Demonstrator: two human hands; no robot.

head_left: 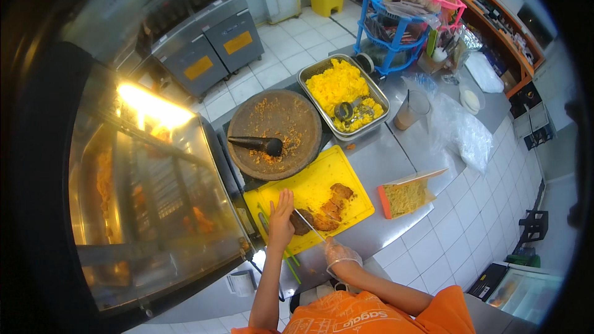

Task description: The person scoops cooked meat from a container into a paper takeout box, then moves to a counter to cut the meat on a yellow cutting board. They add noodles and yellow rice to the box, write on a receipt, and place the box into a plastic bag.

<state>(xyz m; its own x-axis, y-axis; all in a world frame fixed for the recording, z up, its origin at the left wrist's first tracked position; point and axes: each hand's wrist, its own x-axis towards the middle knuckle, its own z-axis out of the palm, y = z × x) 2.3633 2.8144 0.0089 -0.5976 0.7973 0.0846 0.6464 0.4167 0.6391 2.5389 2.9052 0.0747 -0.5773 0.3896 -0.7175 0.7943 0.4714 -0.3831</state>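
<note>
My right hand [342, 256], in a clear plastic glove, grips a knife [309, 223] whose thin blade points up and left over a yellow cutting board [297, 183]. My left hand [282, 215] lies with straight fingers at the board's left side, near the blade tip and a dark brown round piece [302, 222]; whether it touches that piece I cannot tell. Right of the blade are browned, fried-looking food pieces [334, 206], some of them cut. Thin green strips [291, 264] hang at the board's lower left edge.
Beyond the board sits a wide stone mortar [303, 142] with a dark pestle [257, 143]. A metal tray [337, 125] of yellow food stands beside it. At right are an open paper box [403, 199], a cup [411, 110] and plastic bags [461, 130]. A lit glass cabinet [154, 198] borders the left.
</note>
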